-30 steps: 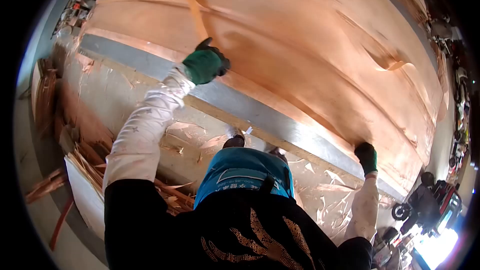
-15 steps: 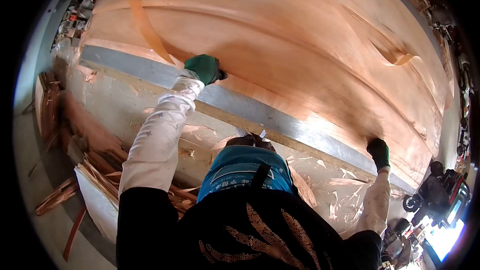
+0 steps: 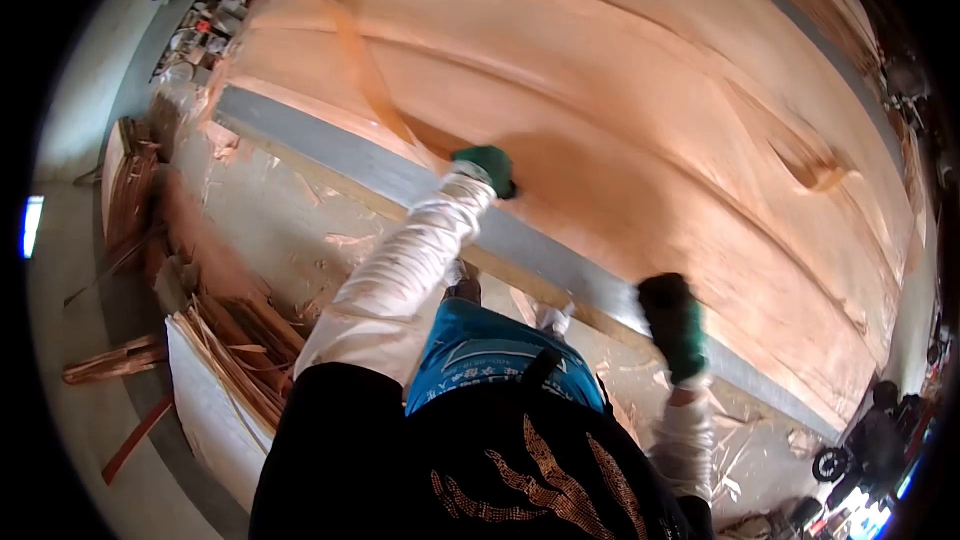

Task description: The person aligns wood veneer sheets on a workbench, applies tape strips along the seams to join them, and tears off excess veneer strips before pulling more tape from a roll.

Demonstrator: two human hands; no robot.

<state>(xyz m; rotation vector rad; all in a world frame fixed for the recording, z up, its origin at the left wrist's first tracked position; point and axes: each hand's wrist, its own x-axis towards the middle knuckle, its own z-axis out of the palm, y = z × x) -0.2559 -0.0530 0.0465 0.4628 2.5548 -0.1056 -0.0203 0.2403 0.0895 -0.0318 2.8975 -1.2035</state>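
Observation:
My left hand [image 3: 487,170], in a green glove with dark fingers, looks closed against the near part of a large orange-brown wood veneer sheet [image 3: 560,70]. What lies under its fingers is hidden. A narrow veneer strip [image 3: 368,75] runs down across the sheet and ends close beside this hand. My right hand [image 3: 675,328], gloved the same way, is blurred over the near edge of the grey metal-like border [image 3: 320,135] of the table. Its fingers are smeared by motion, so its hold is unclear. The sheet has long ripples and a raised fold [image 3: 815,172] at the right.
Broken veneer pieces [image 3: 235,325] are heaped at the lower left beside a white panel [image 3: 205,410]. Scraps [image 3: 350,240] litter the floor along the table. A dark wheeled vehicle [image 3: 870,445] stands at the lower right. Assorted clutter [image 3: 205,35] sits at the upper left.
My right hand has come off the sheet's right end and moved left, toward my body. The view has shifted, and my left hand stays by the strip's end.

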